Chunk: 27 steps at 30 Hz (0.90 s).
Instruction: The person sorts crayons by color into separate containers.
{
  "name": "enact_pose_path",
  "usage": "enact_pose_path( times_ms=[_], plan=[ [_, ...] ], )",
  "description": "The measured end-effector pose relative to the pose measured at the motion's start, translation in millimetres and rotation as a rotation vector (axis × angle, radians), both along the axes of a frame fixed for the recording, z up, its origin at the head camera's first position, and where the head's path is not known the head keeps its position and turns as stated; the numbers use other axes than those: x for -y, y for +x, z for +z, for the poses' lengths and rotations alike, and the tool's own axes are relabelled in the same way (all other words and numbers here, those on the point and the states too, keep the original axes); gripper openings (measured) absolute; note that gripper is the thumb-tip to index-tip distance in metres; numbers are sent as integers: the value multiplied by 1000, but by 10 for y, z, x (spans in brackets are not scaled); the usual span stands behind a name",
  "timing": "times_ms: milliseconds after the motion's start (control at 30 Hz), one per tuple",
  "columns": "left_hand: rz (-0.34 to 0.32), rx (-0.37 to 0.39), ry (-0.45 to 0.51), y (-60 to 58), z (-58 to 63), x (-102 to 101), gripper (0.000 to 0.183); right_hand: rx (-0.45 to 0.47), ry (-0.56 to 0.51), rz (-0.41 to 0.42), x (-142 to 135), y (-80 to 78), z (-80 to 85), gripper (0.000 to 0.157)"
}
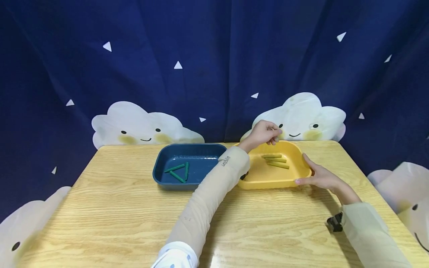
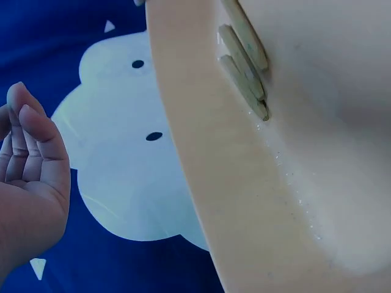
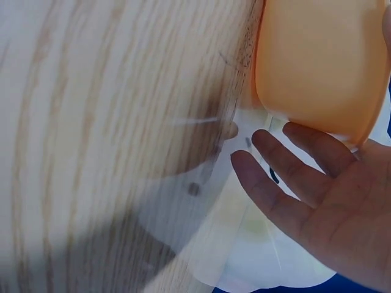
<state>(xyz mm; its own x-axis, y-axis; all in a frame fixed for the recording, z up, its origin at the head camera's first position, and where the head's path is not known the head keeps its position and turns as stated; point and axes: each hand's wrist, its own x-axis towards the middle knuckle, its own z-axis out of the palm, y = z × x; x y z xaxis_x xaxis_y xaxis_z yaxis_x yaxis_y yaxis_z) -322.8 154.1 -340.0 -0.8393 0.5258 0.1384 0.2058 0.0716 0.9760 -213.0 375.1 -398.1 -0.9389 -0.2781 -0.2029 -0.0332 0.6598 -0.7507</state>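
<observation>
A yellow tray on the right holds several yellow-green sticks. Over its back rim hovers my left hand, fingers loosely bent, with nothing visible in them. The left wrist view shows that hand apart from the tray wall. My right hand holds the tray's front right corner, thumb at the front rim and fingers along the right side. In the right wrist view, its fingers spread against the outside of the tray.
A dark blue tray stands left of the yellow one, with three green sticks laid roughly in a triangle. Both trays sit near the back of the wooden table. Behind hangs a blue curtain with clouds.
</observation>
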Motion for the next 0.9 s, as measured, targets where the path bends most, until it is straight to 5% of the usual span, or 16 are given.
enact_pose_path(
  times_ms=[267, 433, 633, 900],
  plan=[
    [-31, -24, -16, 62, 10, 141, 14, -9, 27, 5, -48, -106, 2, 112],
    [-59, -28, -45, 210, 74, 315, 16, 1, 29, 6, -70, -149, -6, 113],
    [-97, -71, -85, 198, -114, 509, 18, -12, 9, 15, -108, -215, -11, 112],
    [-110, -138, -115, 346, -241, 788, 16, -9, 25, 10, -127, -255, -10, 112]
  ],
)
